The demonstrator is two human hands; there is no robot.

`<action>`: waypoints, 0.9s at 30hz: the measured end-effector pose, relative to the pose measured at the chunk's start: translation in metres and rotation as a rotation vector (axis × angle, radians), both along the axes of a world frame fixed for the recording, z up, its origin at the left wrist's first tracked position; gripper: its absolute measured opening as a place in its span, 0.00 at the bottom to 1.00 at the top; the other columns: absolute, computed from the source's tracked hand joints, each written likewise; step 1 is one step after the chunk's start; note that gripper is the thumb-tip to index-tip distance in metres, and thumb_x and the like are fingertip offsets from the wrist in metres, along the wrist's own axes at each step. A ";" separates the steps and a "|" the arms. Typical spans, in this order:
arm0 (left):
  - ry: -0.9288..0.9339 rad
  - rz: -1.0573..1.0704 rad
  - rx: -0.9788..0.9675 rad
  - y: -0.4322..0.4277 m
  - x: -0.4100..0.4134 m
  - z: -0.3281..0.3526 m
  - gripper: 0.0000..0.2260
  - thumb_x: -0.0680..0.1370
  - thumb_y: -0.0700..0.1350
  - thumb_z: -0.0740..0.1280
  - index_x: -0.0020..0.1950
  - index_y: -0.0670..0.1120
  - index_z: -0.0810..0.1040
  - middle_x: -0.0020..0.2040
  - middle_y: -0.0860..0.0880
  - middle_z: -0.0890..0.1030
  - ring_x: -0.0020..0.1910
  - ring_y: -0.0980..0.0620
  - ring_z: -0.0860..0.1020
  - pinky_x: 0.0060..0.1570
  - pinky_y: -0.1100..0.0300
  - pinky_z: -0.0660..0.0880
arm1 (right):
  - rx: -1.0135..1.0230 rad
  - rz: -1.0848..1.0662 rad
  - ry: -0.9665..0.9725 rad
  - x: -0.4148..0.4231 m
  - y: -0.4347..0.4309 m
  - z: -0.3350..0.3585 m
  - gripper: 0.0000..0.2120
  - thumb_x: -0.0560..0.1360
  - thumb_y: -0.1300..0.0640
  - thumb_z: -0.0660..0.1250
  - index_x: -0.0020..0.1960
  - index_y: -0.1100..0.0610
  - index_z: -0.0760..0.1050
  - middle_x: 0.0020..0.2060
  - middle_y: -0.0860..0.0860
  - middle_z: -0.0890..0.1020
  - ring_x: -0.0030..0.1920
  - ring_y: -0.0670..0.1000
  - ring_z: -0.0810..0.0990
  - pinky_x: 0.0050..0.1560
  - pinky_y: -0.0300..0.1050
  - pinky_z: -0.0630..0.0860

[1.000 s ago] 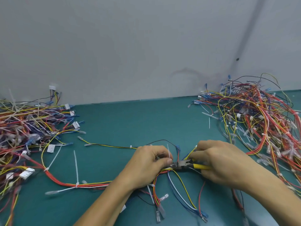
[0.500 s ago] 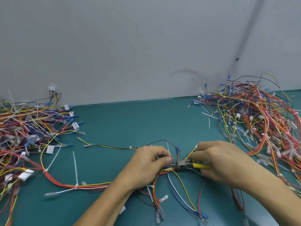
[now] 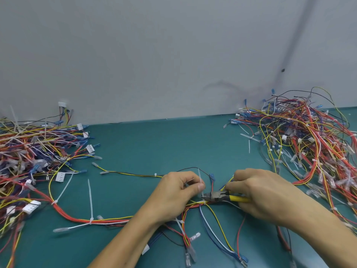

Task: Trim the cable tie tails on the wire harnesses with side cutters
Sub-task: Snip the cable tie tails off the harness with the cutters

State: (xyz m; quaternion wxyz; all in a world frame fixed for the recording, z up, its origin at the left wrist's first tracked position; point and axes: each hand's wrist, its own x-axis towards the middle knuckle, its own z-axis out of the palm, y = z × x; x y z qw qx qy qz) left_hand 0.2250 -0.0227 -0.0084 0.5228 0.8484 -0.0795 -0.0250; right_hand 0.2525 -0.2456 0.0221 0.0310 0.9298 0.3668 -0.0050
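A wire harness (image 3: 108,221) of red, yellow and white wires lies across the green table in front of me. My left hand (image 3: 176,194) pinches an upright white cable tie tail (image 3: 200,177) on it between thumb and fingers. My right hand (image 3: 264,194) grips the yellow-handled side cutters (image 3: 217,196), whose jaws sit at the base of that tail, just right of my left thumb. Two more ties with long uncut tails (image 3: 90,200) stand out from the harness farther left.
A big heap of harnesses (image 3: 309,144) fills the right side of the table, another heap (image 3: 29,155) the left. A grey wall (image 3: 173,55) rises behind the green table top (image 3: 164,144). Loose leads with terminals (image 3: 190,254) trail near the front edge.
Both hands stay in nearly the same place. The cutter jaws have edged slightly left, closer to my left thumb and the tie's base.
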 end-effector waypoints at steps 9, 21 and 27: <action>0.013 0.014 -0.030 -0.001 0.000 0.000 0.06 0.77 0.45 0.69 0.39 0.50 0.80 0.30 0.59 0.76 0.32 0.53 0.67 0.35 0.61 0.66 | 0.006 -0.012 -0.027 -0.002 0.000 -0.001 0.11 0.78 0.45 0.55 0.54 0.48 0.71 0.48 0.45 0.73 0.48 0.52 0.76 0.44 0.46 0.74; 0.174 0.250 -0.538 0.007 0.004 0.010 0.13 0.80 0.39 0.61 0.36 0.47 0.74 0.34 0.45 0.75 0.26 0.54 0.58 0.23 0.66 0.53 | -0.053 -0.053 -0.081 -0.002 0.004 -0.007 0.14 0.78 0.43 0.52 0.59 0.46 0.69 0.50 0.46 0.73 0.49 0.54 0.76 0.38 0.44 0.66; 0.219 0.257 -0.691 0.026 0.004 0.024 0.06 0.80 0.36 0.56 0.49 0.44 0.71 0.26 0.50 0.70 0.22 0.56 0.60 0.21 0.68 0.54 | 0.067 -0.098 -0.101 -0.009 0.002 0.003 0.15 0.76 0.44 0.56 0.59 0.46 0.71 0.49 0.44 0.73 0.51 0.50 0.76 0.45 0.45 0.73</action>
